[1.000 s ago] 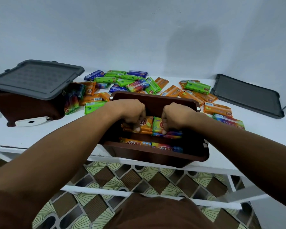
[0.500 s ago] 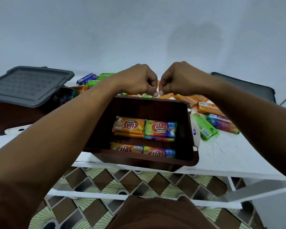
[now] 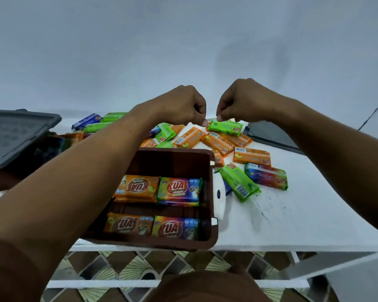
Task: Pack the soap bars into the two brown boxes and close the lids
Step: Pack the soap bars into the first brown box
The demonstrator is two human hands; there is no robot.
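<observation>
White table [image 3: 282,214] against a pale bare wall is carrying the whole job. At far left a grey lid [image 3: 15,136] is sitting askew on the first brown box [image 3: 0,182], not yet pressed shut. Nearer the middle, the open brown box [image 3: 175,158] is holding packed soap bars [image 3: 179,189] in two rows, labels up, long axes running left to right. A second ago both hands were down inside it settling those bars; now they are reaching over its far rim to the loose soap bars [image 3: 251,156], so one placement is done and the next pickup is starting. The left hand [image 3: 183,105] is hanging with fingers curled, thumb tip just beside the next bar; I cannot tell whether it is gripping anything. The right hand [image 3: 244,101] is pinching the left end of a green soap bar [image 3: 225,127], which is lying across the orange ones, long axis left to right and dipping slightly rightward, logo at its right end. That already matches the packed rows, so probably little turning is needed. At far right the second grey lid [image 3: 271,136] is lying flat, waiting.
</observation>
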